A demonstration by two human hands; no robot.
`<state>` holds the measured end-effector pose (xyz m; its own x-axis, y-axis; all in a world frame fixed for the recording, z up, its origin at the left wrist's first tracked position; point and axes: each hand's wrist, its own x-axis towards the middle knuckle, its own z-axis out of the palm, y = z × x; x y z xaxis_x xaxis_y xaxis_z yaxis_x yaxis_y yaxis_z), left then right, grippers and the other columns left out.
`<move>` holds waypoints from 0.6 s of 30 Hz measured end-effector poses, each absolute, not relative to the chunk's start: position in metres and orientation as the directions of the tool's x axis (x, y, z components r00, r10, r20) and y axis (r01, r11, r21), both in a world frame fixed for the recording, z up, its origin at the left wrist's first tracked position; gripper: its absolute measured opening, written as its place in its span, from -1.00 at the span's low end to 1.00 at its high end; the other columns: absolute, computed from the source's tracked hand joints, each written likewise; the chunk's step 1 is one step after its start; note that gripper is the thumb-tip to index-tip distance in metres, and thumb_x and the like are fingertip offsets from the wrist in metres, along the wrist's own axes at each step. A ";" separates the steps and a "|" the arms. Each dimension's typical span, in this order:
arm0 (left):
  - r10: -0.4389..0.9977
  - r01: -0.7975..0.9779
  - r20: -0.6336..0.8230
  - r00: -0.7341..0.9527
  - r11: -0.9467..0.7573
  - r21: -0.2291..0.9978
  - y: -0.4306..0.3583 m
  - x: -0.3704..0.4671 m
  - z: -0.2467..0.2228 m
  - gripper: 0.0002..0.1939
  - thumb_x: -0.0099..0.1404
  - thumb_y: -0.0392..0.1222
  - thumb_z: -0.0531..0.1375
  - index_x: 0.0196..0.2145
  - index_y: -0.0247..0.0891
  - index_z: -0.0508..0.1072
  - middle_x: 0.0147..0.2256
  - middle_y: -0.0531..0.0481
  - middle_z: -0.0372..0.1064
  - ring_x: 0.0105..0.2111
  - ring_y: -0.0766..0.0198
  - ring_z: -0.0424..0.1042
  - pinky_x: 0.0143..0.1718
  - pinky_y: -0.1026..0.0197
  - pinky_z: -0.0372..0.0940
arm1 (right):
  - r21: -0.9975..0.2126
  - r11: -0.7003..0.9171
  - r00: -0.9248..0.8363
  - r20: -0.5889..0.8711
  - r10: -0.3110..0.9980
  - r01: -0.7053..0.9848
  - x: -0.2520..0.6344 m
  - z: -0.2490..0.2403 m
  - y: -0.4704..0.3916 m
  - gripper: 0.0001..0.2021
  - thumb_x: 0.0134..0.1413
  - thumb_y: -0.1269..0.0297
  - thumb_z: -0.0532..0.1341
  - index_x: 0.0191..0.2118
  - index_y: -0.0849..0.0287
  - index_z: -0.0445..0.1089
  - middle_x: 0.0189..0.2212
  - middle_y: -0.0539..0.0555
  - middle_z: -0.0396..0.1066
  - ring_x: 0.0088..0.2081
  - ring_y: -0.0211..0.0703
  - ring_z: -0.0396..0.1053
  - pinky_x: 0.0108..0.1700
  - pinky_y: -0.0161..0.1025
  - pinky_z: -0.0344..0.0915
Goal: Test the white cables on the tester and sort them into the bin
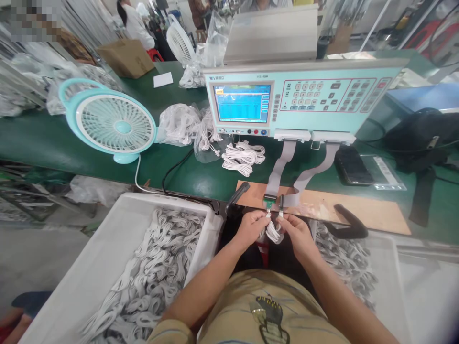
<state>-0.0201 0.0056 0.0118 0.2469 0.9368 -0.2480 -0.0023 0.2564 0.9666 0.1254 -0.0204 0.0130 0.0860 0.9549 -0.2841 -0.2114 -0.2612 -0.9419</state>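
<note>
My left hand (pixel 253 227) pinches one connector end of a coiled white cable (pixel 273 232), right below a small green circuit board (pixel 268 204). My right hand (pixel 294 231) grips the cable's other end, at a dark connector (pixel 281 202) beside the board. The coil hangs between both hands at the front edge of a wooden board (pixel 324 206). Two grey ribbon cables (pixel 307 173) run from these connectors up to a light-blue tester (pixel 304 98) with a lit screen (pixel 241 106). Whether the plugs are fully seated cannot be made out.
A white bin (pixel 107 229) of coiled cables stands at the left, another bin (pixel 385 267) at the right. On the green table (pixel 172 181) are a fan (pixel 114 125), cable bundles (pixel 242 157) and a phone (pixel 354 166). Black clamps (pixel 346 224) hold the wooden board. People are behind.
</note>
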 end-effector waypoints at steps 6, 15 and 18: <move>0.925 -0.110 -0.327 0.192 0.351 0.930 0.002 -0.016 0.010 -0.77 0.06 -0.10 0.17 -0.60 -0.32 0.35 -0.69 0.15 0.12 -0.69 0.48 0.05 -0.63 0.38 0.00 | -0.943 -0.251 0.071 -0.272 0.960 -0.216 0.126 0.012 -0.021 -0.70 -0.12 0.05 0.31 -0.52 0.22 0.36 -0.61 -0.04 0.25 -0.56 -0.29 0.11 -0.47 -0.35 0.08; 0.911 -0.343 -0.387 0.141 0.411 0.845 -0.006 -0.003 0.013 -0.73 0.01 -0.06 0.24 -0.59 -0.34 0.34 -0.63 0.09 0.23 -0.63 0.44 0.19 -0.54 0.36 0.14 | -0.945 -0.235 0.042 -0.251 0.967 -0.226 0.126 0.008 -0.020 -0.70 -0.07 0.04 0.29 -0.52 0.20 0.35 -0.49 0.04 0.33 -0.44 -0.19 0.20 -0.39 -0.33 0.13; 0.917 -0.298 -0.375 0.138 0.399 0.867 -0.005 -0.004 0.008 -0.71 0.01 -0.03 0.25 -0.56 -0.34 0.37 -0.60 0.05 0.27 -0.60 0.42 0.22 -0.52 0.34 0.16 | -0.946 -0.227 0.044 -0.243 0.969 -0.232 0.124 0.009 -0.019 -0.67 -0.07 0.05 0.30 -0.57 0.19 0.30 -0.48 0.05 0.34 -0.41 -0.16 0.23 -0.37 -0.32 0.15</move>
